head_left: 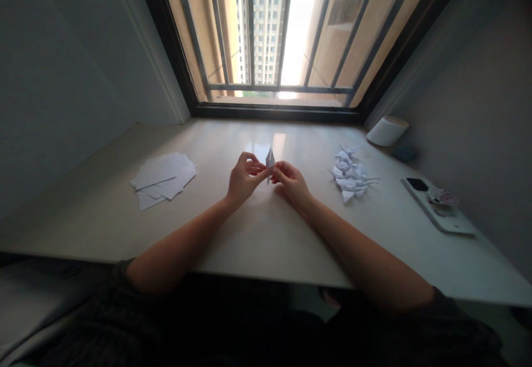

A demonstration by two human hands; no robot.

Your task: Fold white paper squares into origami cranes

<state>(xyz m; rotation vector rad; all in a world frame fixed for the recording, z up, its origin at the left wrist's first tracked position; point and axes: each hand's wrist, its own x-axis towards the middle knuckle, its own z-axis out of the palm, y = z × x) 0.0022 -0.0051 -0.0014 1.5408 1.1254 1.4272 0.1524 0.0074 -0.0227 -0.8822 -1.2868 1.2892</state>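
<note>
A small folded piece of white paper (270,159) stands upright between my two hands above the middle of the pale table (266,234). My left hand (243,178) pinches its left side with fingers curled. From the right, my right hand (291,181) grips the same paper, fingers closed. Both forearms reach in from the near edge.
A loose stack of flat white sheets (163,178) lies to the left. A heap of folded paper figures (349,174) lies to the right. A phone (436,203) rests at the far right, with a white round object (387,130) and a small dark object (405,153) near the barred window.
</note>
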